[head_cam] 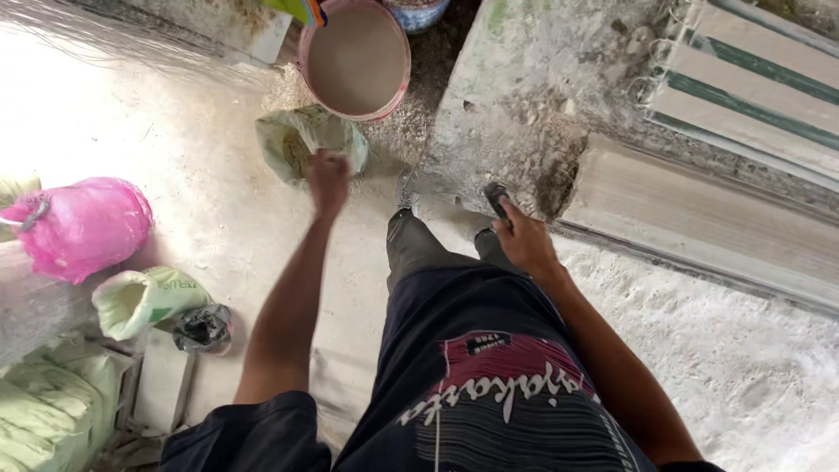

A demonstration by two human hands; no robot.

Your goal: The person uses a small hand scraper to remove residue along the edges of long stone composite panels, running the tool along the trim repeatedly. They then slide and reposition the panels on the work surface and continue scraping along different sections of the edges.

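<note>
Fingers of the right hand [524,240] were curled around a small dark tool [497,197], and only its rounded far end stuck out past the fingertips. That tool's long side ran away from the person, pointing toward the far edge of a rough grey slab [516,114], and its tip touched the slab's crumbly near corner. What kind of tool it was could not be told. The left hand [329,179] was closed in a loose fist and looked blurry; whether it held anything could not be told. It hung just over an open green sack [301,140] with brownish powder inside, lying on the dusty white floor [201,201]. Just beyond the sack stood a round pink bucket [357,57] full of smooth grey-brown stuff. On the far right lay long pale strips with green stripes [752,96], side by side. On the left sat a puffy pink plastic bag [79,225], and nearer was another green sack [140,301] with a crumpled black bag [203,328] touching it. The person wore dark trousers and a dark shirt.
</note>
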